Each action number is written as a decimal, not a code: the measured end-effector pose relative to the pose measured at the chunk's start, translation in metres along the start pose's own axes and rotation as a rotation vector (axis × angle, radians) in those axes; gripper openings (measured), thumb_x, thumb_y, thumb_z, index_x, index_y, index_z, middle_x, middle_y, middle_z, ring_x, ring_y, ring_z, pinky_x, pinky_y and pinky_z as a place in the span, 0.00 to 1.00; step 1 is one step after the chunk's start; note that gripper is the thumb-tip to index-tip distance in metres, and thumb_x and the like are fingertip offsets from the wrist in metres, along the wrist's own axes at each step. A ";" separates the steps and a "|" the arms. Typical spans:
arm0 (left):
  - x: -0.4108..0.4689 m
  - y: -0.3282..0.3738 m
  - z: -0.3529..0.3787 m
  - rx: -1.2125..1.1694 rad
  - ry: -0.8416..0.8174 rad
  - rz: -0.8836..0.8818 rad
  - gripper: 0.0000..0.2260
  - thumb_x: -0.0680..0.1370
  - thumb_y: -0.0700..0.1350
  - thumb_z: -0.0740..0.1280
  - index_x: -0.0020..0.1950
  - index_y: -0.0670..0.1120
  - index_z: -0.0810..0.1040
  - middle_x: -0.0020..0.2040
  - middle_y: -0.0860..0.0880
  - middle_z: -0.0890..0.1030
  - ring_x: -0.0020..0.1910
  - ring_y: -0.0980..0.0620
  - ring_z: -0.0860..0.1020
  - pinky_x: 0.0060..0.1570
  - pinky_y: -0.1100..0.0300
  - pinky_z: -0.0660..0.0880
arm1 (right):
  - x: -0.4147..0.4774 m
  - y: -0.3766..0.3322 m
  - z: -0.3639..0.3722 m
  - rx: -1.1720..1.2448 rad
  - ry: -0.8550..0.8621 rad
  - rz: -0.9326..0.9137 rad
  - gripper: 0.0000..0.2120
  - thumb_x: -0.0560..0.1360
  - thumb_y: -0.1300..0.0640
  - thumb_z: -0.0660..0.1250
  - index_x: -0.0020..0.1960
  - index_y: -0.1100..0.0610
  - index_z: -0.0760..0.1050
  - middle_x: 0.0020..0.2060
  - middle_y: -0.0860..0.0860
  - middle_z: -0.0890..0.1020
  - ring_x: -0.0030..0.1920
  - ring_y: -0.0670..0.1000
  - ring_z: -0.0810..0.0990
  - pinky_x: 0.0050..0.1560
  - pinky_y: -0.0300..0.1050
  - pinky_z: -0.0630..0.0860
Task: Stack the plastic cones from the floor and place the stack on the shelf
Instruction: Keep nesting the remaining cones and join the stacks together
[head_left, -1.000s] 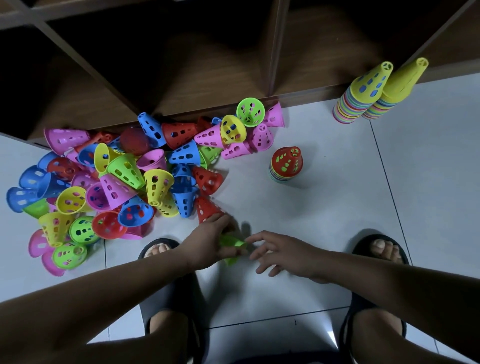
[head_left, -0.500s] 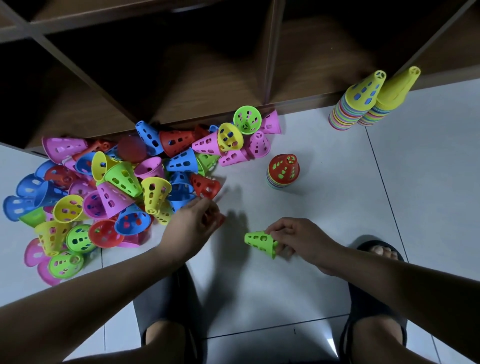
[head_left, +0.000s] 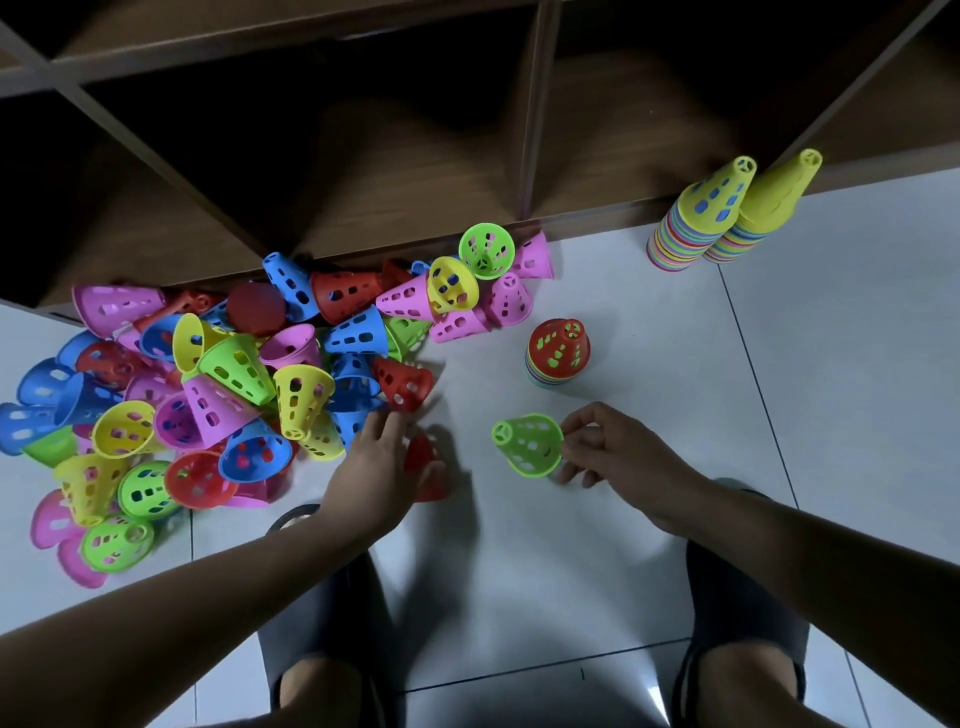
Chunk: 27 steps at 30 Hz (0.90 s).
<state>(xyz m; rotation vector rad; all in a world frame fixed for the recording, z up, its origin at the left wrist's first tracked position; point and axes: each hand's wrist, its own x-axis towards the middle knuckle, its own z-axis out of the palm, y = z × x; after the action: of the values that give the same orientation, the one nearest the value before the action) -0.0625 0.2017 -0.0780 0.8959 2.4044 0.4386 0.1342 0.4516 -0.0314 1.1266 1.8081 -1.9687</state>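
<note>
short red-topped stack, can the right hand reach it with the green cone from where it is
Probably yes: the right hand pinches the green cone just short of the short red-topped stack, with only bare floor between.

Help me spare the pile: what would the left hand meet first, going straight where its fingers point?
Probably the red cone at the pile's edge, just beyond the left hand; depth unclear.

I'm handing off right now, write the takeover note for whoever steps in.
Left hand over a red cone beside the loose pile; grip blurred, cannot tell.
Right hand pinches a green cone by its rim.
Done: a short red-topped stack and two tall stacks stand on the floor.
Left: stack the loose pile, then put the stacks on the shelf.
</note>
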 end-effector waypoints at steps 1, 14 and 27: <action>0.000 0.001 0.002 -0.010 -0.025 -0.028 0.27 0.76 0.55 0.77 0.71 0.51 0.69 0.64 0.47 0.73 0.55 0.42 0.79 0.53 0.46 0.80 | 0.001 -0.003 -0.002 0.021 -0.010 -0.013 0.07 0.82 0.64 0.69 0.59 0.60 0.75 0.42 0.57 0.88 0.45 0.54 0.87 0.46 0.49 0.77; 0.022 0.033 -0.016 -0.205 -0.060 0.045 0.21 0.79 0.43 0.73 0.68 0.56 0.71 0.60 0.54 0.75 0.51 0.55 0.80 0.47 0.52 0.82 | 0.011 -0.048 -0.033 0.425 0.079 -0.134 0.07 0.83 0.67 0.65 0.60 0.65 0.75 0.44 0.62 0.84 0.45 0.56 0.84 0.46 0.44 0.81; 0.041 0.137 -0.090 -0.574 0.178 0.407 0.17 0.80 0.42 0.75 0.66 0.50 0.75 0.60 0.51 0.77 0.58 0.49 0.80 0.50 0.55 0.80 | 0.025 -0.054 -0.040 0.552 0.184 -0.042 0.07 0.82 0.66 0.68 0.59 0.63 0.75 0.49 0.66 0.86 0.51 0.64 0.87 0.47 0.48 0.83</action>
<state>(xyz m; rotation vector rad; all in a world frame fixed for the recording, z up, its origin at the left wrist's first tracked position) -0.0716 0.3193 0.0435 1.0955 2.0449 1.3287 0.0980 0.5076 -0.0053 1.4708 1.3985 -2.5530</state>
